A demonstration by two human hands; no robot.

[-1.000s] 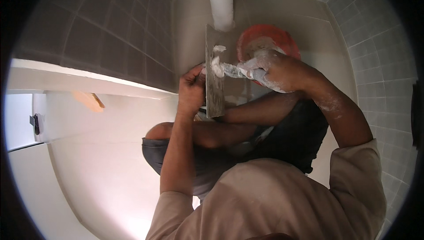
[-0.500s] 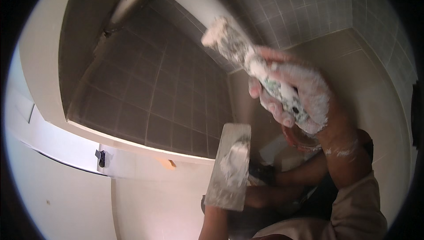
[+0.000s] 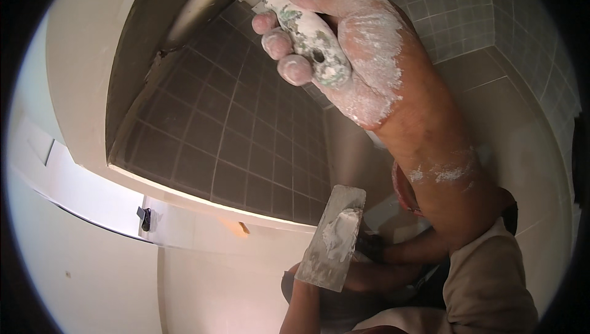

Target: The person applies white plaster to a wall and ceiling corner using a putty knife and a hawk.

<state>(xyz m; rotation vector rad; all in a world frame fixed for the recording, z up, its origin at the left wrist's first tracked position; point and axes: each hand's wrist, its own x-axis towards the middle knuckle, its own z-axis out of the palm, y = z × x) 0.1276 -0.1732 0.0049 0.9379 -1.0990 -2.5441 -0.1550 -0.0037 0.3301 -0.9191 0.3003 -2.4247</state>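
Note:
My right hand [image 3: 362,51], caked with white powder, is raised near the top with its fingers wrapped round the plaster-smeared handle of a putty knife [image 3: 313,42]. The knife's grey, crusted blade points up and left, next to the pipe, and is cut off by the upper edge. Low in the middle, a flat rectangular plastering trowel [image 3: 316,260] carries a mound of white paste [image 3: 341,232] on its upturned face. The trowel rests over my left hand [image 3: 302,288], which holds it from below; its fingers are hidden behind the plate.
A pipe [image 3: 193,11] runs along the top left beside dark tiles [image 3: 203,131]. A pale ledge [image 3: 203,211] borders them. Grey tiled walls [image 3: 455,20] stand at the back right above a beige floor [image 3: 491,94]. My bent legs and a reddish round rim [image 3: 402,189] lie beneath my right arm.
My right hand has moved up and left with the putty knife, bringing its blade near the pipe. The trowel has shifted slightly right in the view.

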